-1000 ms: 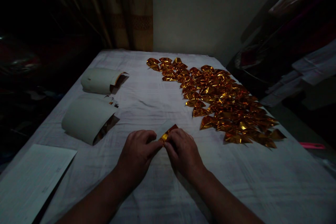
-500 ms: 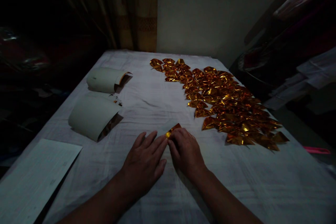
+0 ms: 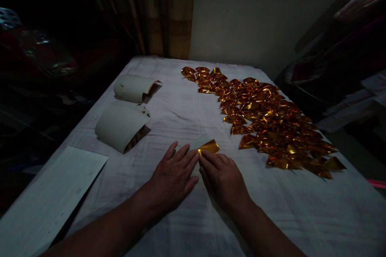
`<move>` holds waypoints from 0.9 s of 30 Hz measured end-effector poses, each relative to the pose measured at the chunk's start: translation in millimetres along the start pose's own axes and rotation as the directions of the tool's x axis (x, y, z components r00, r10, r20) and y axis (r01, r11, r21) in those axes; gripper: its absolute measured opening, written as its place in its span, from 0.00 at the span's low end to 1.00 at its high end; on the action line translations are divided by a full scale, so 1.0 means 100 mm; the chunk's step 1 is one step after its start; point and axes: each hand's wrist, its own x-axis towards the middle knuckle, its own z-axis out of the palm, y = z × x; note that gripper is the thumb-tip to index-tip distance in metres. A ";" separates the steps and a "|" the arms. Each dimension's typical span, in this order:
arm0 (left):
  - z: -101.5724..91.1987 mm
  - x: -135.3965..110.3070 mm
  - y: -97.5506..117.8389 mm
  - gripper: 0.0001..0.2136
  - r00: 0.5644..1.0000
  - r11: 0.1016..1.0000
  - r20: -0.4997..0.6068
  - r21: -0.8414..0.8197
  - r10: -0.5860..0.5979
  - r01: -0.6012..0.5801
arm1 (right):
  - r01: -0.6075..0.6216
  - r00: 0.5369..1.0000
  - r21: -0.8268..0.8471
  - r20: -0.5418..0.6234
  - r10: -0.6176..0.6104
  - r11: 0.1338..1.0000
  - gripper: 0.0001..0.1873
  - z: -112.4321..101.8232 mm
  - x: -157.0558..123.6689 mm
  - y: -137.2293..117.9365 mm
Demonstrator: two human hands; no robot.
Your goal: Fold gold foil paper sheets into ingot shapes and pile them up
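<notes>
A small gold foil piece (image 3: 208,147) lies on the white cloth (image 3: 181,116) of the table, partly folded, with its pale back showing. My left hand (image 3: 175,176) lies flat beside it, fingers stretched out and fingertips at its left edge. My right hand (image 3: 224,178) rests palm down too, its fingertips pressing the foil's near edge. To the right spreads a large heap of several folded gold foil pieces (image 3: 268,120).
Two curled pale paper rolls (image 3: 122,126) (image 3: 134,87) lie at the left. A flat white sheet (image 3: 51,196) overhangs the near left corner. A curtain and wall stand behind; dark clutter flanks both sides. A pink object (image 3: 376,183) shows at the right edge.
My left hand went from pinching the foil to lying flat with fingers stretched. The foil piece is now pressed flatter on the cloth. The camera has shifted left, so everything sits further right.
</notes>
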 end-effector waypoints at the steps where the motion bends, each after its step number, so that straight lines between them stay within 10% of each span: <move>1: 0.01 -0.01 0.00 0.22 1.000 1.000 0.005 0.011 0.003 -0.003 | 0.009 1.000 -0.034 0.024 -0.008 0.999 0.16 -0.01 -0.02 -0.01; 27: -0.08 -0.22 -0.03 0.28 0.992 0.987 0.107 0.154 -0.062 0.045 | 0.048 0.995 -0.085 0.093 -0.040 0.995 0.15 -0.17 -0.04 -0.05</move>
